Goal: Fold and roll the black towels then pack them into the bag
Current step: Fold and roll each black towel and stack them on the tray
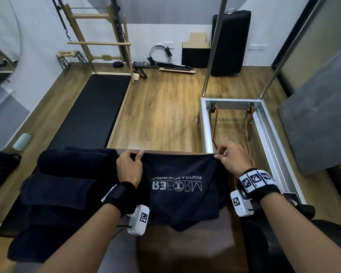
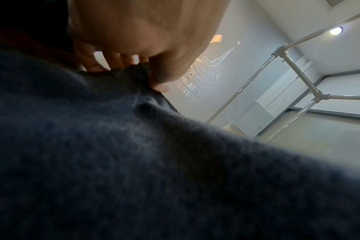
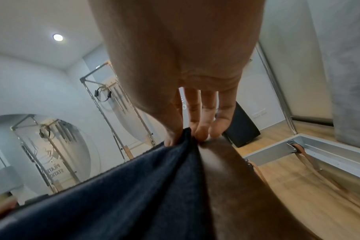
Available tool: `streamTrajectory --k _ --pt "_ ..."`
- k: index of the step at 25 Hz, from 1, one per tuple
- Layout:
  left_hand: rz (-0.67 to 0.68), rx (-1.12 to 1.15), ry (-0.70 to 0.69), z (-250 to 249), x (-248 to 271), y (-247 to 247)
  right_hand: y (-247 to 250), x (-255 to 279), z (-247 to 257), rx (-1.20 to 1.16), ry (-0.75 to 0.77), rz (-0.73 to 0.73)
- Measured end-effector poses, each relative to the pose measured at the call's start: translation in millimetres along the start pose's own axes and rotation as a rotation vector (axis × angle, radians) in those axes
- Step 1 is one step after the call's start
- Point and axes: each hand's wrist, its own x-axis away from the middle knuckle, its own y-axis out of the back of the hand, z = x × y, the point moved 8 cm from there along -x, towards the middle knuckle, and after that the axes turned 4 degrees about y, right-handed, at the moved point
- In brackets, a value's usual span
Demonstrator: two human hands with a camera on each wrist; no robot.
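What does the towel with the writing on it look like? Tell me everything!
The towel is black and fuzzy, with pale printed lettering that reads upside down and mirrored from the head view. It lies spread over a brown padded surface, its near edge rumpled. The left hand and right hand each pinch one far corner. Rolled towels lie to its left.
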Motion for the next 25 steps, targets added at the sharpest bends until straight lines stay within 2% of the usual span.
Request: streamTrajectory --k 4,9,14,18,25 --pt "0.087 -0.111 0.005 6 3 -7 -6 -2 -3 -0.010 0.039 0.006" --pt "0.026 -0.109 -0.072 2 -2 -3 -11 0 -10 0.001 0.031 0.002" --pt "0.018 -0.268 -0.074 7 7 -7 -11 10 -10 0.005 0.056 -0.074" --pt "-0.027 -0.132 -0.094 6 7 1 -6 20 -4 -0.006 0.037 -0.081" --pt "-0.086 0.189 -0.193 -18 38 35 44 61 8 -0.120 0.037 -0.242"
